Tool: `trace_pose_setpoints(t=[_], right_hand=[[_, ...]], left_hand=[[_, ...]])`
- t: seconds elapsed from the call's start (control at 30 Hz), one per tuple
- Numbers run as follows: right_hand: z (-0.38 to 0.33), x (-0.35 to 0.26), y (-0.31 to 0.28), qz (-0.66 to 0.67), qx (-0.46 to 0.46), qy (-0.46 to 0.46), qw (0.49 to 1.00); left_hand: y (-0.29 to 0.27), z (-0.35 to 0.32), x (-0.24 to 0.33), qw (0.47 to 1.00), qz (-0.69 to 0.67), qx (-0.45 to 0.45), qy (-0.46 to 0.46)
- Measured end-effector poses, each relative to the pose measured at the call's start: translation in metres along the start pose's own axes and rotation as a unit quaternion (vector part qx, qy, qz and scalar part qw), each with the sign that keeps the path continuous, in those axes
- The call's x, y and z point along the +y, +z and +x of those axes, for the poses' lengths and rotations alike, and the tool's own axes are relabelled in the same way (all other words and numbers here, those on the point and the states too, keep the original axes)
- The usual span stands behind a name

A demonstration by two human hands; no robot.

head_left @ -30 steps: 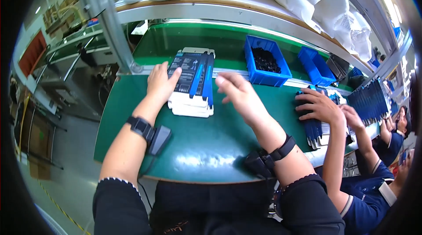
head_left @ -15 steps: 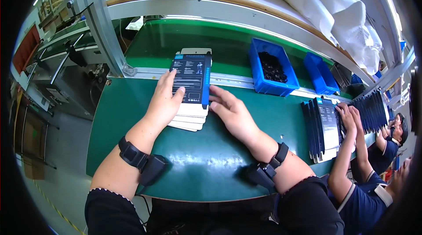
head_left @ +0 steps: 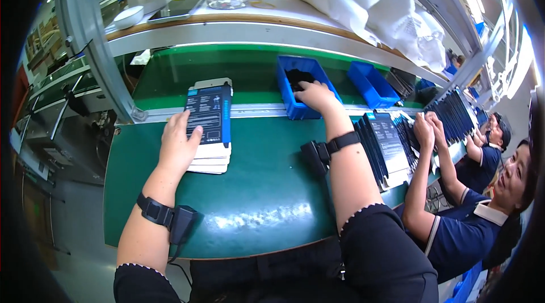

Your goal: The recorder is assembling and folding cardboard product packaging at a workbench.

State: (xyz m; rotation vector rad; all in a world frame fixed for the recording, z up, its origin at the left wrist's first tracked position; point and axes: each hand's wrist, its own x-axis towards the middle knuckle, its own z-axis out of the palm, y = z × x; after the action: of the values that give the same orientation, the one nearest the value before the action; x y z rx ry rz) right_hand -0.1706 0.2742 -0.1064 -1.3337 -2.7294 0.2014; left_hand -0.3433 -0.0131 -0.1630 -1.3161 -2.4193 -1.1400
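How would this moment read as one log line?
left hand: resting on stack of flat packages | right hand: reaching into blue bin | green table

Green bench (head_left: 261,212) w/ metal shelf (head_left: 255,33) above, grey floor (head_left: 74,257).

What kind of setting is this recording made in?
Most likely a factory packing or assembly line. The left hand rests on a stack of flat dark printed boxes on a green bench, the right hand reaches into a blue parts bin, and a co-worker alongside handles similar boxes.
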Motion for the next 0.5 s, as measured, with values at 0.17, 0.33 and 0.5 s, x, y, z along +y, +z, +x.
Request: trace_pose_setpoints(t=[0.17, 0.33, 0.5], right_hand=[[-0.005, 0.000, 0.006, 0.085, 0.091, -0.010, 0.992], [-0.008, -0.006, 0.019, 0.140, 0.236, -0.001, 0.962], [-0.016, -0.008, 0.024, 0.120, 0.350, -0.019, 0.929]], left_hand=[[0.003, 0.004, -0.017, 0.999, 0.015, 0.012, 0.031], [-0.003, 0.006, -0.012, 0.998, -0.055, 0.014, -0.003], [-0.007, 0.007, -0.009, 0.996, -0.089, 0.009, -0.029]])
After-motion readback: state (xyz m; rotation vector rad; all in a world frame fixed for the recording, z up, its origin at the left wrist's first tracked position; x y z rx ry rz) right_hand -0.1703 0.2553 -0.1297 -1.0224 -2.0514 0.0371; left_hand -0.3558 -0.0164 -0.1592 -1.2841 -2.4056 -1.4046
